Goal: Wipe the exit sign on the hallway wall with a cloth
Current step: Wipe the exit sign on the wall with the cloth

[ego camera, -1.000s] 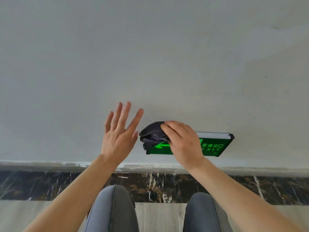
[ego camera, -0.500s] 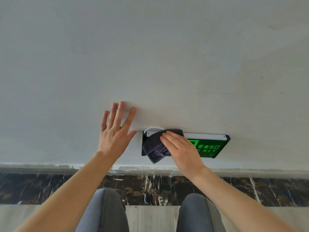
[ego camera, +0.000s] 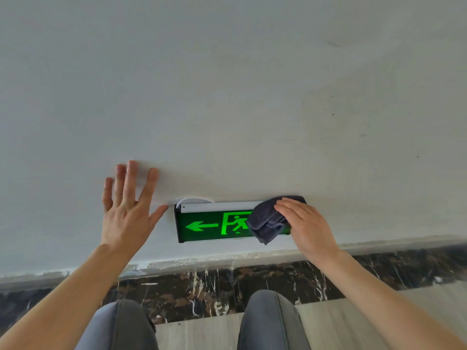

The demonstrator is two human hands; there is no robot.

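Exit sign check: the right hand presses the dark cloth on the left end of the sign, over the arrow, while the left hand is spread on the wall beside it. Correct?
Not quite. In the head view the right hand presses the dark cloth on the right end of the exit sign; the arrow at the left end is uncovered. The left hand is spread on the wall beside it, as stated.

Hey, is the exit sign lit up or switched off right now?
Lit. On the exit sign the arrow and running figure glow bright green against the dark panel; the cloth under the right hand hides its right end.
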